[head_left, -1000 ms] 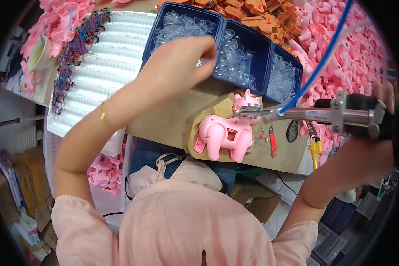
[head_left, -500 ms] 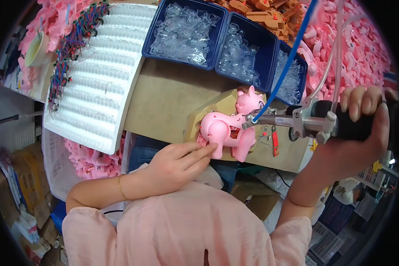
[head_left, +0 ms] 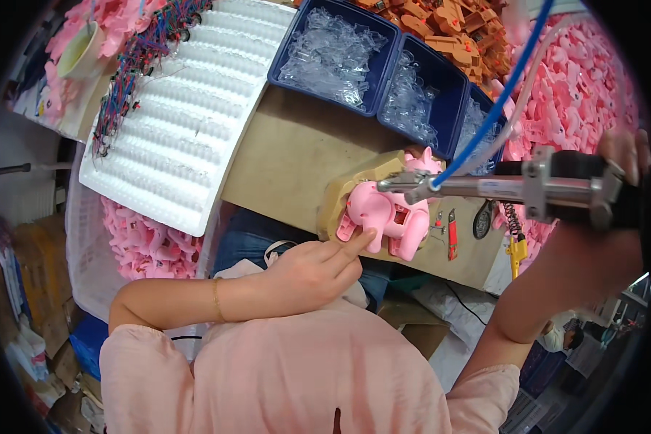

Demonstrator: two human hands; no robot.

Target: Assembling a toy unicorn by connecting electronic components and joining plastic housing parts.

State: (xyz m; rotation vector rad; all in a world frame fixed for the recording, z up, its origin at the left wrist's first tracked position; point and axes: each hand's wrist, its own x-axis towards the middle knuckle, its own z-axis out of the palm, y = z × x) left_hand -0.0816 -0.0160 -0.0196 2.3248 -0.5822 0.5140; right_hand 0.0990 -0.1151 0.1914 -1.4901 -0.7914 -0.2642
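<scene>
Head view. The pink toy animal (head_left: 369, 206) lies on its side in the tan fixture (head_left: 333, 210), which sits on the counter (head_left: 282, 155) near its front edge. An opening shows in the toy's flank.

Left hand (head_left: 312, 271): the fingertips rest on a leg of the toy. The thumb is hidden, so whether this grip clasps the leg or merely presses it cannot be told.

Right hand (head_left: 624, 153): the grip is clenched around the dark handle of a silver power driver (head_left: 495, 189); the hand is blurred and partly lost at the rim. A blue hose (head_left: 499, 101) runs up from the driver. The driver's tip lies over the toy's upper side; contact cannot be confirmed.

Step in hand: judged to be fastening, with the driver being positioned at the toy's body. The next move appears to call for aligning the tip with a fastening point, with the left hand bracing the toy in the fixture. Caution: an unsteady toy could let the tip slip and mark the surface.
</scene>
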